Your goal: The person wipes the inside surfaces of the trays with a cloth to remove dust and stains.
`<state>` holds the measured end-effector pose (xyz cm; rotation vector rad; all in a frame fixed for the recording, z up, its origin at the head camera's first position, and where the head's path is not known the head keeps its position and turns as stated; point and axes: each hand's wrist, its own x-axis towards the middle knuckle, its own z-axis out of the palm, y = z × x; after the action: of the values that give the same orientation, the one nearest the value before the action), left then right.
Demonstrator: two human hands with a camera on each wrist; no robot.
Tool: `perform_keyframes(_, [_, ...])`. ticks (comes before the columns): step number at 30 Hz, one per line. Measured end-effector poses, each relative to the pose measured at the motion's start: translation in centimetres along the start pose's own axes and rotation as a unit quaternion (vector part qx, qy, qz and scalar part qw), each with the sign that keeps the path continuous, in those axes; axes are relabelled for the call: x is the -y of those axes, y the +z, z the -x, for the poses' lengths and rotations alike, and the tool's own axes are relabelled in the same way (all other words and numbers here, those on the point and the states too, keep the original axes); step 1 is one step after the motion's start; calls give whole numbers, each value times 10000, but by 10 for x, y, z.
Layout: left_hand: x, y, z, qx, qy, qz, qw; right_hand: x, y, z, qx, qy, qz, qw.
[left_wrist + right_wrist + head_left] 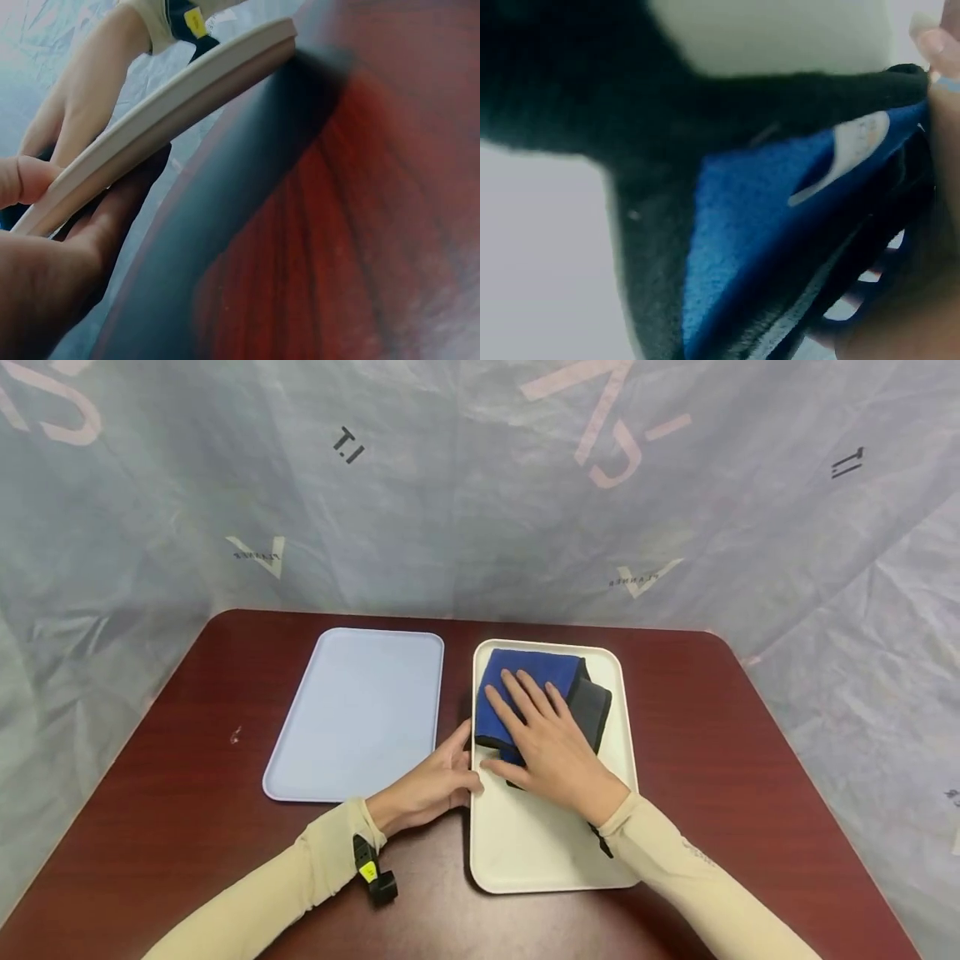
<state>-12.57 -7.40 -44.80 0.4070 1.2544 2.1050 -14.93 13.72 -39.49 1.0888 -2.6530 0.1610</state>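
Observation:
A cream tray (551,860) stands on the right half of the table, and my left hand (435,783) grips its left long edge. The left wrist view shows the thumb over the rim (176,97) and the fingers underneath. On the tray's far part lies a folded cloth, blue (495,697) on top with dark grey (590,710) showing at the right. My right hand (555,747) rests on this cloth with its fingers spread and straight. Black edging, blue pile and a white label (859,146) of the cloth fill much of the right wrist view.
Left of the cream tray lies a pale blue tray (360,714), close to my left forearm. Both are on a dark red-brown table (697,760). Behind its far edge hangs a grey printed sheet (450,510). A black wrist strap (367,864) sits on my left sleeve.

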Motion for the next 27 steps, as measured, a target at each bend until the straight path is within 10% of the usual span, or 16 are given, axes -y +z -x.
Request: perform_keyframes(27, [4,3,37,-350,-163,154,9991,-6,-2,1,247,-277,-49,9993])
